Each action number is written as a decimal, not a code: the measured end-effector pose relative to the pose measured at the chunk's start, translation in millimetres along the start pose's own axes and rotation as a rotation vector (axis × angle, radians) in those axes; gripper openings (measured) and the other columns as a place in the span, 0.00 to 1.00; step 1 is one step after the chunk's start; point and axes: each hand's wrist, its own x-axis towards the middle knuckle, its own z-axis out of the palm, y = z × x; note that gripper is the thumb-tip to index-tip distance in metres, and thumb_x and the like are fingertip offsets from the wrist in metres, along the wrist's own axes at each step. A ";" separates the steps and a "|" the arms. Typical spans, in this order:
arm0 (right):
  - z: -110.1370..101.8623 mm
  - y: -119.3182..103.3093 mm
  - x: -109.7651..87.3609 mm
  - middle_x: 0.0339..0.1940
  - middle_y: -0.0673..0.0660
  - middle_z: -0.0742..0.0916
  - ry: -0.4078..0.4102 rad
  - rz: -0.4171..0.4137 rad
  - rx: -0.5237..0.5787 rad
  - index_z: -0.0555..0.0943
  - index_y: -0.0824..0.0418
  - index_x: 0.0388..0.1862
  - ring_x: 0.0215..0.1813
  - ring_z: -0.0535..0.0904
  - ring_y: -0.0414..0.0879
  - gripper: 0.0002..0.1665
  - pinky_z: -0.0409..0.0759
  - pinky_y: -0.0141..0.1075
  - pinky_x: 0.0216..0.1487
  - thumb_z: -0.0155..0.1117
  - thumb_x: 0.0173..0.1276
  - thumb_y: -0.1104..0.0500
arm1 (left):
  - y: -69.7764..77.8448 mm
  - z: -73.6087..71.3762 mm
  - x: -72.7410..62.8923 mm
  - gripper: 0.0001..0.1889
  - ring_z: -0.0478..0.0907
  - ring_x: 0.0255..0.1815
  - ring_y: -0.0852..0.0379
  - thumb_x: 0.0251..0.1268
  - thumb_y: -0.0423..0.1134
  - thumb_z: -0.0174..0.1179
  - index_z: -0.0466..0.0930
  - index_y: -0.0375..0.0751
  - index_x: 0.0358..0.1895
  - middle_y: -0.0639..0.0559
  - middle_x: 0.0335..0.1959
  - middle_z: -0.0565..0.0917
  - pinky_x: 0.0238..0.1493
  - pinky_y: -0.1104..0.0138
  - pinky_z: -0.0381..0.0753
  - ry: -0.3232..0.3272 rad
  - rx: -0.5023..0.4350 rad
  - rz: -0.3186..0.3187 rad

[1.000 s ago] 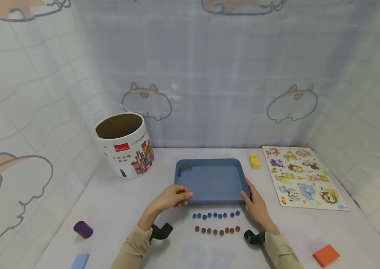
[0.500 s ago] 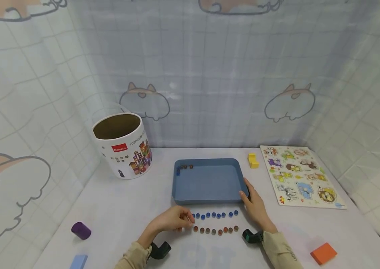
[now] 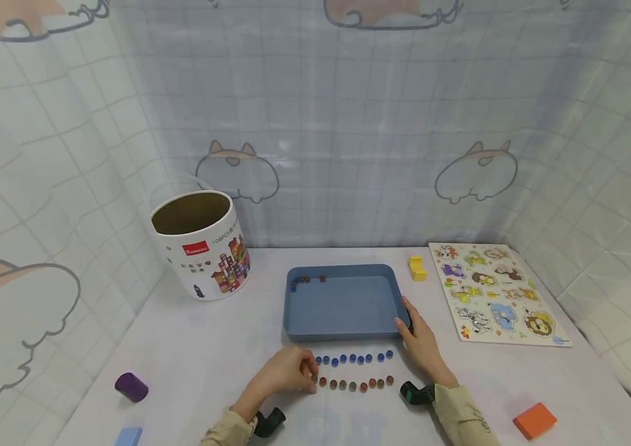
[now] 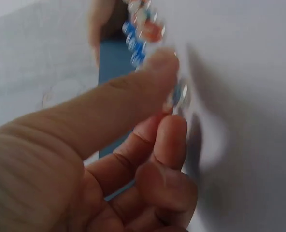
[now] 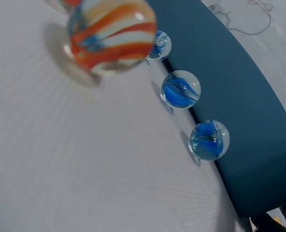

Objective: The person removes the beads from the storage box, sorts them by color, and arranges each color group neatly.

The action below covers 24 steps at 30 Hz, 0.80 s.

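My left hand pinches a glass marble between thumb and index finger, at the left end of a row of orange-streaked marbles. Behind that row runs another of blue-swirled marbles, also seen close up as a blue marble in the right wrist view. My right hand grips the front right corner of a blue tray, thumb on the rim and fingers along the outer side. Several small marbles lie in the tray's back left corner.
A white bucket stands at the back left. An animal puzzle board and a yellow block lie right of the tray. Nearer are a purple cylinder, a light blue block and an orange block.
My left hand has moved from the tray's front left edge toward me, down to the orange row, whose left end now has one more marble. The right hand stays on the tray.
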 end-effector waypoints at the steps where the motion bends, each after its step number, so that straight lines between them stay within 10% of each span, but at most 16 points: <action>1: 0.3 -0.2 0.3 0.76 0.69 0.62 0.001 -0.003 -0.004 0.53 0.62 0.78 0.75 0.58 0.68 0.37 0.56 0.61 0.72 0.49 0.78 0.49 | -1.6 -3.0 -0.1 0.10 0.68 0.17 0.66 0.43 0.32 0.74 0.82 0.43 0.29 0.60 0.16 0.74 0.20 0.72 0.66 0.007 0.001 -0.002; 15: -0.4 1.7 1.6 0.77 0.69 0.61 -0.001 0.004 -0.020 0.53 0.62 0.78 0.75 0.57 0.68 0.37 0.55 0.60 0.73 0.48 0.78 0.48 | -22.0 -26.2 15.2 0.06 0.75 0.23 0.66 0.62 0.42 0.66 0.85 0.43 0.32 0.56 0.24 0.83 0.24 0.72 0.73 0.089 -0.017 0.041; 24: 1.8 1.7 0.6 0.78 0.67 0.59 0.006 0.000 0.006 0.52 0.62 0.78 0.77 0.55 0.66 0.37 0.52 0.58 0.74 0.48 0.78 0.48 | 17.9 -59.8 49.6 0.13 0.76 0.22 0.48 0.71 0.45 0.56 0.83 0.39 0.44 0.40 0.30 0.84 0.24 0.67 0.72 0.078 -0.090 0.075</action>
